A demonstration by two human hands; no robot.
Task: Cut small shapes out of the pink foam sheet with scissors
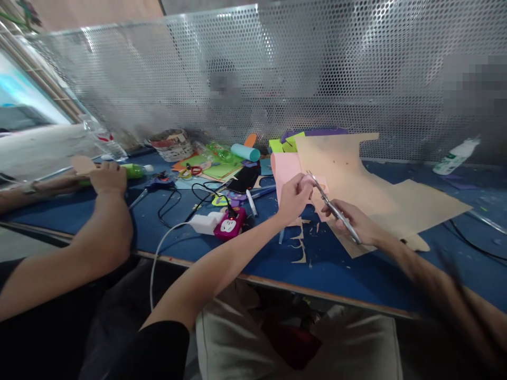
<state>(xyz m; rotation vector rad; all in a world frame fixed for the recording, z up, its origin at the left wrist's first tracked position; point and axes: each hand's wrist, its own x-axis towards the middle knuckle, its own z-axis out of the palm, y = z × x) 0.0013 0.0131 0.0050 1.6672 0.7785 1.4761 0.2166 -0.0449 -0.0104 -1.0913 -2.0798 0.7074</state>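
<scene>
Scissors (pixel 336 212) sit in the right hand (pixel 359 220), fingers curled around them; the left hand (pixel 294 197) pinches pink paper (pixel 306 183) alongside.

"How much shows of the small pale pink paper piece (pixel 306 182) in the left hand (pixel 295 198)?"

"Little; the fingers hide its outline."

"And the slim silver metal scissors (pixel 336 212)?"

"The right hand (pixel 352 217) covers part of the handles (whether the tips touch paper is too small to tell)."

"That dark streak (pixel 459 295) by the right forearm (pixel 415 268)?"

"Too blurred to name. The white plastic bottle with green print (pixel 455 157) has unreadable lettering."

"The neighbour at left?"

"The view's edge cuts off one bare forearm (pixel 18 199); the neighbour's hand (pixel 109 178) partly hides a bright green plastic bottle (pixel 134 170)."
</scene>
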